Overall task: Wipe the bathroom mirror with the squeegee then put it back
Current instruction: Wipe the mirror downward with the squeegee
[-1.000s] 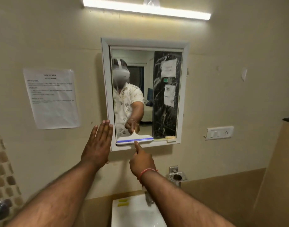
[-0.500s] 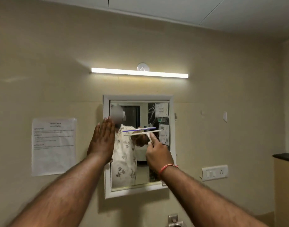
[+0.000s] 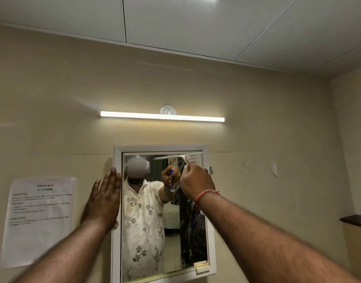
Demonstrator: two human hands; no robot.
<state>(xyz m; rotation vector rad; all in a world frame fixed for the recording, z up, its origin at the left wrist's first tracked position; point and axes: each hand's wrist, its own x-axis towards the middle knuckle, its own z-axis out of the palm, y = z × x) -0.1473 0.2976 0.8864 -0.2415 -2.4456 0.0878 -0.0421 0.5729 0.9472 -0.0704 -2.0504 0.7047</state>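
A white-framed mirror (image 3: 117, 252) hangs on the beige wall. My right hand (image 3: 196, 183) grips the handle of a white squeegee (image 3: 193, 155), whose blade lies across the glass near the top edge, on the right half. My left hand (image 3: 105, 199) is flat with straight fingers, pressed against the wall and the mirror's left frame. The glass reflects a person in a floral shirt and the squeegee's blue-edged blade. Most of the handle is hidden inside my fist.
A lit tube light (image 3: 162, 116) runs above the mirror. A printed paper sheet (image 3: 37, 219) is stuck to the wall at the left. A dark ledge (image 3: 355, 220) juts out at the right. A small block (image 3: 201, 263) sits on the mirror's lower right frame.
My right hand has carried the squeegee from the mirror's bottom edge up to its top. The view has tilted upward. My left hand stays flat on the left frame.
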